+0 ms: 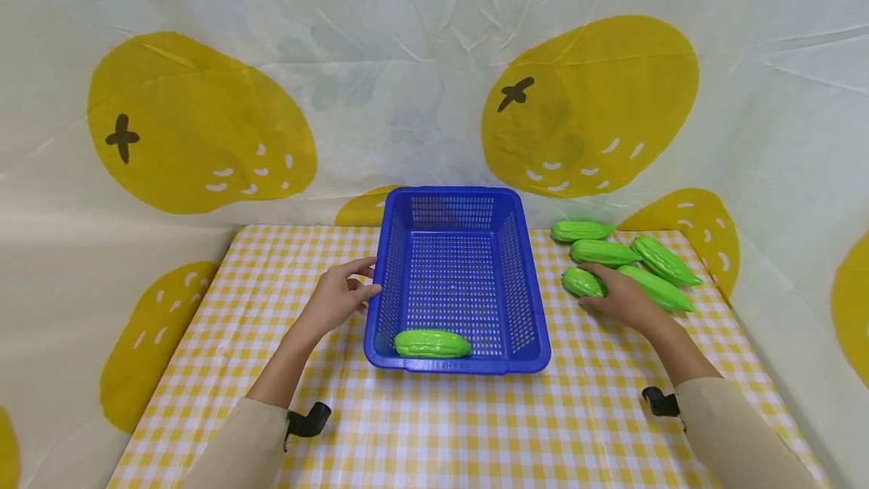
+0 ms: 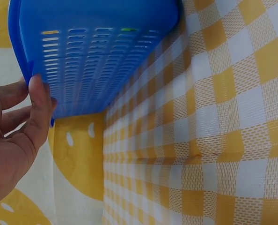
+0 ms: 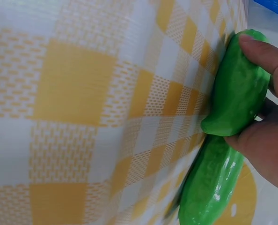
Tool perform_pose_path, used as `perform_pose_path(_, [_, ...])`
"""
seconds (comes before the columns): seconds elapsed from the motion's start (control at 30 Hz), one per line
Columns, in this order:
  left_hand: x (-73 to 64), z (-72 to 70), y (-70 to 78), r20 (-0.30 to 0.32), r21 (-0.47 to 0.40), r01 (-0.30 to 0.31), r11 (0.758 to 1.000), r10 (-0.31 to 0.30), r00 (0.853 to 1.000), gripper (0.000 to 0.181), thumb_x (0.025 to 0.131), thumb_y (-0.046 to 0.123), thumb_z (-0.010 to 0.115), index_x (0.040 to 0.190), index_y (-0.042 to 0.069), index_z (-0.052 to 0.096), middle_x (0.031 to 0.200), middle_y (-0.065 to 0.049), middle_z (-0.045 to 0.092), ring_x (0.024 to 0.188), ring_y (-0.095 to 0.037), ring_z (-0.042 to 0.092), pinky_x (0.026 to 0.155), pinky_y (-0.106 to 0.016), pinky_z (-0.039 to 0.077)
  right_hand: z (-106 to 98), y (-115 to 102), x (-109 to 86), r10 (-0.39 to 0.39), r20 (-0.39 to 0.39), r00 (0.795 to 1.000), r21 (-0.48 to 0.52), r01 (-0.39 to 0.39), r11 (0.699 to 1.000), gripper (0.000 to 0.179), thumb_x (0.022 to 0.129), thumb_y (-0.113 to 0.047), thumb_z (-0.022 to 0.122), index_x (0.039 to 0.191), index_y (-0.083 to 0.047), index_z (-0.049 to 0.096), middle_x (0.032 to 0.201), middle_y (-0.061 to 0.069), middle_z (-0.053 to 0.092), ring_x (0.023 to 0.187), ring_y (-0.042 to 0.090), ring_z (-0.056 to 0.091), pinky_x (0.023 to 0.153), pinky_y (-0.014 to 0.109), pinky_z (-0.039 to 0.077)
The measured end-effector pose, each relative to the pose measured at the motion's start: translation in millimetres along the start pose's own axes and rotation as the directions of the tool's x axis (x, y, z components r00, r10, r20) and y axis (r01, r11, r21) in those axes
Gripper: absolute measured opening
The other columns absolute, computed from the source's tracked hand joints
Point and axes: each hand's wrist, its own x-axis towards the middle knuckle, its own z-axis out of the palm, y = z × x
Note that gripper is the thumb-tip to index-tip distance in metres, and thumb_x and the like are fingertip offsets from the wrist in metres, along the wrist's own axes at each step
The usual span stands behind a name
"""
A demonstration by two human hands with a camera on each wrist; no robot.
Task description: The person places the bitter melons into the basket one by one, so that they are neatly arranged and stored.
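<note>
A blue plastic basket [image 1: 453, 366] with slotted walls stands on the table. Inside, along its near wall, lies one green ridged bitter melon [image 1: 432, 343]. My left hand [image 1: 339, 295] is at the basket's left rim, with curved fingers and thumb gripping the edge; the left wrist view shows fingertips against the outer wall [image 2: 78, 61]. To the right of the basket, my right hand [image 1: 621, 296] holds another bitter melon [image 1: 581, 282] from the side, thumb on one part of it and fingers partly hidden behind. This melon [image 3: 239, 89] appears close to the tablecloth in the right wrist view.
Several more bitter melons surround the right hand: one at the back [image 1: 580, 230], one just before it [image 1: 604, 252], others to the right [image 1: 665, 261]. A yellow-and-white checked cloth [image 1: 448, 429] covers the table. Behind hangs a pale curtain [image 1: 421, 81] printed with yellow fruit.
</note>
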Motion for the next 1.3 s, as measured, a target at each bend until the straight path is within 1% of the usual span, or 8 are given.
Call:
perform_pose_path(0.3, [-0.5, 0.5, -0.7, 0.01, -0.001, -0.009, 1.0, 0.009, 1.0, 0.054, 0.099, 0.005, 0.069, 0.15, 0.002, 0.052, 0.127, -0.024, 0.063, 0.073, -0.018, 0.07, 0.068, -0.054, 0.065, 0.0, -0.4, -1.0, 0.01, 0.022, 1.0, 0.012, -0.01, 1.0, 0.072, 0.098, -0.028, 0.072, 0.155, 0.004, 0.04, 0.15, 0.036, 0.046, 0.134, 0.059, 0.044, 0.105, 0.074, 0.044])
perform_pose_path(0.5, [-1.4, 0.2, 0.2, 0.009, 0.002, -0.009, 1.0, 0.009, 1.0, 0.054, 0.099, 0.006, 0.069, 0.15, 0.002, 0.052, 0.127, -0.024, 0.063, 0.074, -0.018, 0.07, 0.069, -0.056, 0.065, -1.3, 1.4, -4.1, -0.017, 0.008, 1.0, 0.013, 0.017, 1.0, 0.066, 0.102, -0.03, 0.066, 0.153, 0.006, 0.042, 0.146, 0.037, 0.049, 0.13, 0.058, 0.049, 0.1, 0.072, 0.048])
perform_pose_path(0.67, [-1.2, 0.5, -0.5, 0.01, -0.002, -0.004, 1.0, 0.004, 1.0, 0.055, 0.099, 0.006, 0.069, 0.15, 0.002, 0.052, 0.127, -0.024, 0.063, 0.073, -0.018, 0.069, 0.07, -0.057, 0.065, -2.6, 2.1, -5.4, -0.033, -0.003, 0.999, 0.023, 0.033, 0.999, 0.065, 0.103, -0.032, 0.066, 0.151, 0.005, 0.045, 0.143, 0.037, 0.052, 0.126, 0.057, 0.053, 0.096, 0.07, 0.051])
perform_pose_path(0.8, [-0.4, 0.2, -0.8, 0.011, -0.004, -0.004, 1.0, 0.004, 1.0, 0.055, 0.099, 0.006, 0.069, 0.151, 0.002, 0.052, 0.127, -0.024, 0.063, 0.073, -0.018, 0.069, 0.07, -0.057, 0.065, -10.2, -4.5, -6.0, -0.054, -0.013, 0.998, 0.026, 0.054, 0.998, 0.066, 0.102, -0.034, 0.067, 0.151, 0.005, 0.046, 0.143, 0.038, 0.052, 0.126, 0.058, 0.053, 0.095, 0.07, 0.051])
perform_pose_path(0.93, [0.1, 0.0, -1.3, 0.01, 0.007, -0.008, 1.0, 0.008, 1.0, 0.055, 0.099, 0.007, 0.069, 0.151, 0.003, 0.051, 0.127, -0.023, 0.063, 0.073, -0.018, 0.069, 0.069, -0.056, 0.065, -17.4, -13.6, -7.2, -0.064, -0.012, 0.998, 0.04, 0.065, 0.997, 0.064, 0.103, -0.031, 0.066, 0.153, 0.002, 0.043, 0.148, 0.036, 0.048, 0.13, 0.058, 0.05, 0.098, 0.071, 0.049])
perform_pose_path(1.1, [1.4, 0.0, -2.3, 0.01, 0.012, -0.012, 1.0, 0.012, 1.0, 0.055, 0.099, 0.007, 0.069, 0.151, 0.003, 0.051, 0.127, -0.023, 0.063, 0.074, -0.018, 0.07, 0.069, -0.055, 0.065, -28.0, -25.2, -5.9, -0.058, -0.006, 0.998, 0.026, 0.059, 0.998, 0.064, 0.104, -0.031, 0.065, 0.156, -0.001, 0.041, 0.151, 0.033, 0.046, 0.133, 0.057, 0.048, 0.1, 0.072, 0.048])
perform_pose_path(1.2, [1.5, 0.2, -3.1, 0.009, 0.008, -0.005, 1.0, 0.005, 1.0, 0.056, 0.099, 0.007, 0.07, 0.151, 0.003, 0.051, 0.127, -0.023, 0.063, 0.074, -0.018, 0.07, 0.07, -0.056, 0.065, -35.2, -33.0, -6.2, -0.052, -0.011, 0.999, 0.024, 0.052, 0.998, 0.066, 0.104, -0.033, 0.064, 0.157, -0.002, 0.04, 0.15, 0.034, 0.048, 0.129, 0.056, 0.052, 0.097, 0.07, 0.05])
perform_pose_path(1.3, [1.3, 0.6, -2.4, 0.009, 0.01, -0.005, 1.0, 0.005, 1.0, 0.055, 0.099, 0.007, 0.07, 0.151, 0.002, 0.051, 0.127, -0.023, 0.063, 0.073, -0.018, 0.069, 0.069, -0.055, 0.065, -42.5, -39.8, -6.0, -0.044, -0.015, 0.999, 0.028, 0.045, 0.999, 0.068, 0.104, -0.038, 0.063, 0.157, -0.004, 0.039, 0.146, 0.034, 0.051, 0.124, 0.052, 0.057, 0.09, 0.065, 0.053])
